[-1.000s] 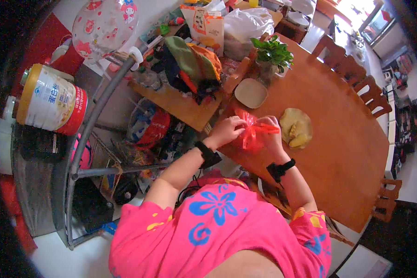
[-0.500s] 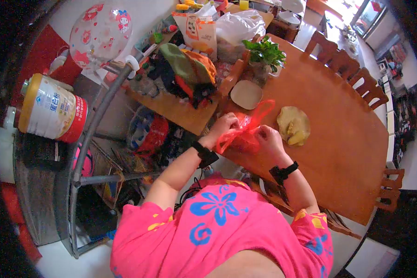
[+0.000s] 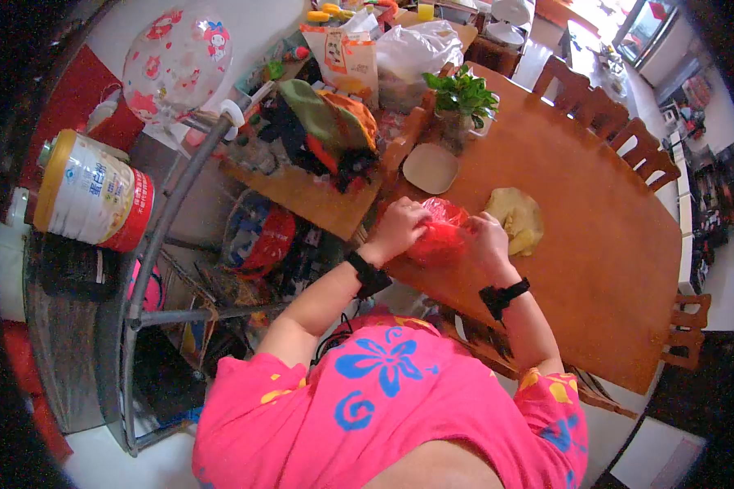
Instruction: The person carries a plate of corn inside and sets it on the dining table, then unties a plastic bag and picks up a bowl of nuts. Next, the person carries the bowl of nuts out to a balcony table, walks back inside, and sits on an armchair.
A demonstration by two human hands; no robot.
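Note:
A thin red plastic bag (image 3: 439, 243) is held over the near left edge of the wooden table, one hand on each side of it. My left hand (image 3: 401, 226) is closed on its left side, and my right hand (image 3: 488, 241) pinches the right side. What the bag contains, if anything, I cannot make out. Just right of my right hand lies a flat, pale yellow round thing (image 3: 520, 208) with a lumpy piece on top. Beyond the bag sits a small cream dish (image 3: 430, 168).
A potted green plant (image 3: 462, 96) stands past the dish on the wooden table (image 3: 595, 244). To the left, a side table carries heaped cloth (image 3: 326, 118) and bags. A grey metal frame (image 3: 171, 208) and a large tub (image 3: 90, 191) are at far left. Wooden chairs (image 3: 620, 134) line the far side.
The bag's upright loop and loose ends have gone down; its red film now looks spread and rounder between my hands. Both hands have stayed nearly in place.

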